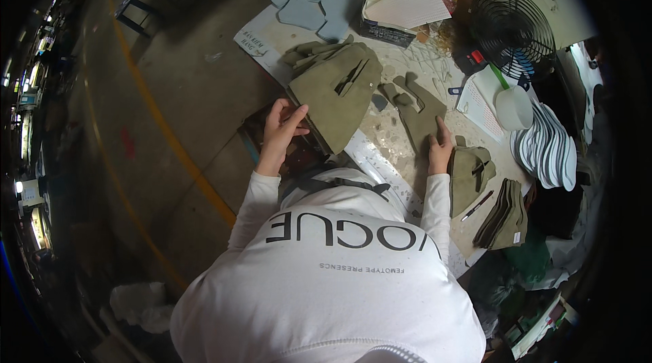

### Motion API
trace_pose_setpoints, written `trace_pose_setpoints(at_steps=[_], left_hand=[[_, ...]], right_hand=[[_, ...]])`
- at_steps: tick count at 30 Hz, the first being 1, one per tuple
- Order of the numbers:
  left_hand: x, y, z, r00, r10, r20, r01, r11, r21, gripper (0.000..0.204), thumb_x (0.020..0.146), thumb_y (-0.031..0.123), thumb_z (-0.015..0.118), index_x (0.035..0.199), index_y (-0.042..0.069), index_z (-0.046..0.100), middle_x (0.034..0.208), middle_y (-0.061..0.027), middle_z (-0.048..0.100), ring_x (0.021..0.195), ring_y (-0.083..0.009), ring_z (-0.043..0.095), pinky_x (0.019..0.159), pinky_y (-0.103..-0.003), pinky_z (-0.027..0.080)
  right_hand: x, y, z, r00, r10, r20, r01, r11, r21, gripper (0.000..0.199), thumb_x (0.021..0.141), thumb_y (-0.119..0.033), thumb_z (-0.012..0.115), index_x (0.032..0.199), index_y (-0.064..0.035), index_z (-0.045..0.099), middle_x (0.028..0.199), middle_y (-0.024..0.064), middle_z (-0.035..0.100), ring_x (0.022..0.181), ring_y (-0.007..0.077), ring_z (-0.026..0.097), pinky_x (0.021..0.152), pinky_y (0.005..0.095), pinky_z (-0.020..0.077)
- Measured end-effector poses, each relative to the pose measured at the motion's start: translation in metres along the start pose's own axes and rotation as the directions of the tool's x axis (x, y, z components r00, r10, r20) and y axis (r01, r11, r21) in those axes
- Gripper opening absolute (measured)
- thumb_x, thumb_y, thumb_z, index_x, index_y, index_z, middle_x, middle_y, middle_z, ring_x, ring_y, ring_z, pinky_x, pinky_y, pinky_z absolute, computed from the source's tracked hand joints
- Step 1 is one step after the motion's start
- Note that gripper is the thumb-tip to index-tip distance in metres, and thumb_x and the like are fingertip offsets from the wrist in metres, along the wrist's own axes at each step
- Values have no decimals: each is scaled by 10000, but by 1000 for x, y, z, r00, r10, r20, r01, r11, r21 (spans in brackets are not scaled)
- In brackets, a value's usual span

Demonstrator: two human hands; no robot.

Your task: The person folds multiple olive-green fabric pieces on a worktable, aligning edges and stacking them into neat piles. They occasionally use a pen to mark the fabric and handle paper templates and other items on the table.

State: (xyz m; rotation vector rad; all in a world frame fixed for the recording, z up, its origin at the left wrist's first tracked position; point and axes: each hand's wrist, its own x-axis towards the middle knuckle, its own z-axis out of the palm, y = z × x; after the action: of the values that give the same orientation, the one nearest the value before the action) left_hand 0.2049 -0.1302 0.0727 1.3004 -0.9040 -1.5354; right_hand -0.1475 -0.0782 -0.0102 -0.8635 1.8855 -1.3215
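Note:
My left hand is at the near left edge of a stack of olive-green cut pieces, its fingers bent and apart, the tips by the stack's edge. The top piece of that stack has a dark slit and a small white tag. In my right hand, thumb and fingers pinch the near right edge of a single olive-green cut piece with curved, notched outlines, lying on the table. Just right of that hand lies another olive piece with a cut-out.
On the table are a pen, a fanned olive stack, white curved pieces, a white cup, and a printed sheet. Farther back are grey-blue pieces, a box and a black fan.

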Motion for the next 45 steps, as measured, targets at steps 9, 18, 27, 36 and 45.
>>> trace_pose_setpoints(at_steps=[9, 18, 27, 36, 45], left_hand=[[-2, 2, 0, 994, 13, 106, 8, 980, -199, 183, 910, 222, 625, 952, 97, 497, 875, -3, 567, 713, -94, 596, 636, -270, 555], [-5, 5, 5, 1000, 6, 9, -5, 988, -152, 184, 903, 196, 635, 950, 93, 490, 838, -5, 558, 679, -100, 599, 603, -266, 552], [-5, 8, 8, 1000, -3, 15, 5, 989, -148, 197, 897, 192, 639, 943, 77, 486, 831, -19, 557, 661, -117, 606, 599, -278, 554], [-6, 6, 10, 1000, -1, 6, 1, 986, -166, 198, 897, 190, 635, 964, 65, 497, 878, -39, 559, 664, -133, 610, 604, -285, 555], [-8, 7, 12, 1000, -3, -5, 2, 991, -132, 120, 924, 180, 589, 938, 109, 492, 786, -22, 561, 669, -118, 615, 603, -270, 549]], right_hand=[[-54, -118, 73, 712, -640, 289, 696, 699, -164, 222, 777, -11, 607, 991, -53, 653, 959, 138, 618, 912, 328, 576, 811, 378, 469], [-86, -155, 119, 524, -698, 489, 805, 593, -16, 240, 735, -86, 683, 959, -84, 596, 1000, 55, 561, 901, 257, 564, 691, 346, 493], [-93, -148, 121, 474, -741, 476, 868, 483, -112, 258, 729, -42, 670, 967, -98, 589, 1046, 43, 572, 885, 239, 593, 640, 354, 503], [-96, -149, 116, 528, -716, 457, 840, 521, -155, 278, 713, -37, 690, 969, -95, 595, 1072, 72, 582, 915, 269, 591, 722, 360, 499], [-101, -145, 120, 488, -713, 504, 870, 442, -218, 339, 706, -115, 723, 1017, -94, 589, 1117, 74, 542, 919, 267, 549, 745, 357, 492]])
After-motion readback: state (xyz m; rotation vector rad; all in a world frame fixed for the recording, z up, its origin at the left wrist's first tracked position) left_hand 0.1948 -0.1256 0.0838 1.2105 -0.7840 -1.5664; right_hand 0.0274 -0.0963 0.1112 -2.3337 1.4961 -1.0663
